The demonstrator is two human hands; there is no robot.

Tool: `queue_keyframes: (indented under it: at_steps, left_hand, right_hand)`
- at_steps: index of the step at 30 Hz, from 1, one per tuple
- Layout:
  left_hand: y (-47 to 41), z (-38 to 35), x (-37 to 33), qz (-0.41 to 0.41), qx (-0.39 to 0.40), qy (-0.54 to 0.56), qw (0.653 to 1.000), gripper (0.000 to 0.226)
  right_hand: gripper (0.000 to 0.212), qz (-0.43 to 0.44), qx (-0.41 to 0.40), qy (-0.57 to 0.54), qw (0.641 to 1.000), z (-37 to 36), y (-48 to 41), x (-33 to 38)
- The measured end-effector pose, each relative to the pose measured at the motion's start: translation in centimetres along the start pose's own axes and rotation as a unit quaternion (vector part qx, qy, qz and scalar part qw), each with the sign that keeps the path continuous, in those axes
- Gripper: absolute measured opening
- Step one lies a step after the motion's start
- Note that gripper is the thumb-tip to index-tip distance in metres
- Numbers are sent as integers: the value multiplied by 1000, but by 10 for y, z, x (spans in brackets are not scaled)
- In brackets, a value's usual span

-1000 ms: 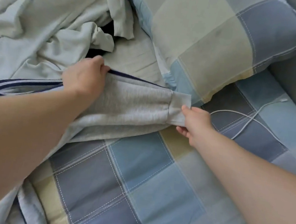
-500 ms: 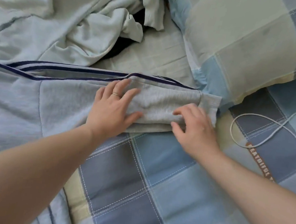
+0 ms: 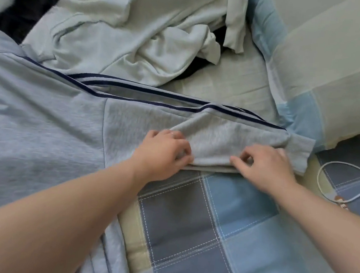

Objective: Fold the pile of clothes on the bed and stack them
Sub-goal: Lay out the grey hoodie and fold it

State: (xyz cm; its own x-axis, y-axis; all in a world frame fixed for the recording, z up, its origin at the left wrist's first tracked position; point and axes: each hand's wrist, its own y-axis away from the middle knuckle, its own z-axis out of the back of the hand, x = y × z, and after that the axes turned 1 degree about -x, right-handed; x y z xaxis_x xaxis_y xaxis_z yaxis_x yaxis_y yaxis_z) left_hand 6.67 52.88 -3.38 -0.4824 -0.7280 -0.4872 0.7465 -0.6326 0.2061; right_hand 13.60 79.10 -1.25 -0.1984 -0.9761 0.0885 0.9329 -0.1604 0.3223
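1. Nearest the camera, two bare forearms reach forward over the checked bedspread (image 3: pixel 220 229), whose blue, grey and cream squares fill the space beneath and between them.
2. The left hand (image 3: pixel 162 151) has its fingers curled closed, pinching the near edge of the grey sleeve (image 3: pixel 218 140) of a sweatshirt (image 3: pixel 42 126). The sweatshirt's body spreads flat to the left of that grip, passing under the left forearm.
3. The right hand (image 3: pixel 267 165) lies just to the right of the left, the two a short way apart. Its thumb and forefinger are drawn together on the same near edge of the sleeve; the other fingers are curled, resting on the cloth.
4. Between the hands the sleeve is lifted into a low ridge. Its ribbed cuff (image 3: pixel 299 153) lies just right of the right hand.
5. Right of the cuff, a white cable (image 3: pixel 322 184) loops on the bedspread.
6. Just beyond both grips, dark navy stripes (image 3: pixel 157 94) run along the far edge of the sleeve.
7. Farther back, a heap of pale crumpled clothes (image 3: pixel 130 31) lies unfolded, touching the sweatshirt's far side.
8. Beyond and to the right of the right hand lies a checked pillow (image 3: pixel 325 74), near the cuff.
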Motion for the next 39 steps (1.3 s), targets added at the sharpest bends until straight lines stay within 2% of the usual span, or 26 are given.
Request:
queue_keyframes:
  at_steps: [2,3,4,6,8,9,11,12,16,18,21,23,24,26,27,31,37,39]
  left_hand:
    - [-2,19,23,18,-118,-46,992,28]
    - [-5,30,39,50,-153,-72,984,29]
    - [-8,42,57,93,-153,-86,980,31]
    - [-16,64,93,175,-65,-123,975,39]
    - [-21,79,116,211,30,-153,965,53]
    - [-23,84,122,217,45,-153,963,60]
    - [-27,92,129,218,43,-148,964,64]
    - [-29,95,130,216,43,-141,965,58]
    - [-35,102,125,243,69,-4,967,41]
    - [-37,99,125,230,51,2,972,30]
    - [-38,91,129,201,-12,-2,979,20]
    - [-40,83,132,177,-75,-1,981,15]
    - [-41,80,134,166,-111,-8,980,15]
    - [-47,77,136,151,-171,-32,973,16]
    - [-52,75,137,150,-182,-44,971,17]
    - [-68,45,148,164,-168,-79,969,21]
    - [-80,28,155,205,-209,-64,954,18]
    - [-80,37,152,217,-176,-49,959,22]
  right_hand:
    - [33,-1,-82,-60,995,14,-24,30]
    - [29,-1,-103,-106,989,17,-40,45]
    - [25,4,-100,-154,983,17,-57,60]
    - [36,25,-34,-152,987,15,-91,88]
    - [48,21,41,-59,997,12,-116,103]
    - [47,15,47,-23,999,11,-124,105]
    - [38,3,13,8,1000,11,-133,104]
    - [34,6,-6,13,1000,13,-135,102]
    - [27,110,-17,-41,993,11,-133,94]
    - [31,135,-23,-43,990,9,-129,93]
    - [43,106,43,-23,993,7,-128,94]
    - [22,87,16,-41,995,7,-132,95]
    - [18,63,-2,-84,994,9,-134,95]
    - [24,13,-33,-161,986,11,-143,95]
    - [26,-4,-34,-166,986,10,-149,96]
    - [27,-42,-42,-105,993,-16,-172,104]
    - [22,-50,-90,-59,993,-30,-183,109]
    - [20,-69,-60,-65,994,-23,-181,113]
